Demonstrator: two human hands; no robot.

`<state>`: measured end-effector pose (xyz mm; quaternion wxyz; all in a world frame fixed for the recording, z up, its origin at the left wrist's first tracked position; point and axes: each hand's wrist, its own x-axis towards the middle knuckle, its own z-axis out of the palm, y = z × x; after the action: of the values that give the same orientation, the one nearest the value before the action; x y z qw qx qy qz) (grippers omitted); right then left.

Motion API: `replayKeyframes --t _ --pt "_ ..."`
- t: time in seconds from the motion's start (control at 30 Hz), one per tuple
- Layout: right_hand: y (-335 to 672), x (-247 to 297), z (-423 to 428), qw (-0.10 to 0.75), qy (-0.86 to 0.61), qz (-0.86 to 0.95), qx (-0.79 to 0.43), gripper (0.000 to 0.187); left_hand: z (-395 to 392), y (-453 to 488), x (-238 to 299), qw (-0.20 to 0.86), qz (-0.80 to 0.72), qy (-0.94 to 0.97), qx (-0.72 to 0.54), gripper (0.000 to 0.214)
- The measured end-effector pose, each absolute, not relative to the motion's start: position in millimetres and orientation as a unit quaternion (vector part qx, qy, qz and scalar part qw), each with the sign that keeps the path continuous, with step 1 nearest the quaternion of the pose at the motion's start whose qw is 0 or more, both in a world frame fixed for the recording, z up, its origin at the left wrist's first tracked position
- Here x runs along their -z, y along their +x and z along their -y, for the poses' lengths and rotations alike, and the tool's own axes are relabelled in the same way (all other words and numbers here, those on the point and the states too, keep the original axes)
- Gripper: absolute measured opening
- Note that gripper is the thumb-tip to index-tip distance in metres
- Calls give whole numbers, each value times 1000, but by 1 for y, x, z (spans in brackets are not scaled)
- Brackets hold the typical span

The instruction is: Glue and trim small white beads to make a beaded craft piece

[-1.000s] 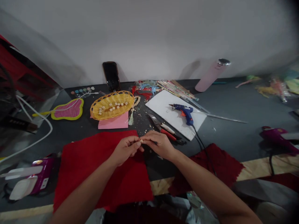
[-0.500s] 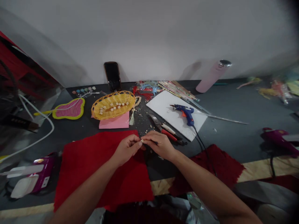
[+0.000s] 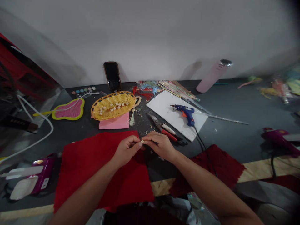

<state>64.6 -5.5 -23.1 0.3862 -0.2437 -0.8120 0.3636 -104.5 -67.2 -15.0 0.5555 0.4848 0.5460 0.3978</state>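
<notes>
My left hand [image 3: 127, 149] and my right hand [image 3: 159, 145] meet above the right edge of a red cloth [image 3: 100, 168]. Between their fingertips they pinch a small cream-coloured bead-like piece [image 3: 142, 142]; its exact kind is too small to tell. Beyond my left hand stands a yellow woven basket [image 3: 105, 107] with several similar pale pieces in it. Just past my right hand lie pliers with red handles [image 3: 169, 135] and another tool with a pale handle [image 3: 169, 128]. Small crumbs are scattered on the dark table near my fingers.
A blue glue gun [image 3: 186, 113] rests on a white board [image 3: 161, 104], its cord running toward me. A phone [image 3: 112, 76] and a pink bottle [image 3: 213, 76] stand by the wall. Purple devices sit at left [image 3: 43, 173] and right [image 3: 278, 139]. A white cable [image 3: 48, 134] curves at left.
Both hands keep the same pinch on the small piece, almost in place. The whole view has shifted very slightly.
</notes>
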Motion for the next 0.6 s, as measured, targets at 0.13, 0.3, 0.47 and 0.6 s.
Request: replayKeyframes --t 0.13,0.3,0.47,0.6 --pt "65 23 6 382 -242 815 -362 14 68 -104 15 556 -547 481 -401 20" --pt "65 22 6 379 -238 817 -364 14 68 -104 15 553 -547 479 -406 19" --pt "65 23 6 377 -236 819 -362 14 67 -103 14 546 -548 485 -408 17" --pt "65 23 6 379 -234 819 -362 14 67 -103 15 542 -548 489 -409 15"
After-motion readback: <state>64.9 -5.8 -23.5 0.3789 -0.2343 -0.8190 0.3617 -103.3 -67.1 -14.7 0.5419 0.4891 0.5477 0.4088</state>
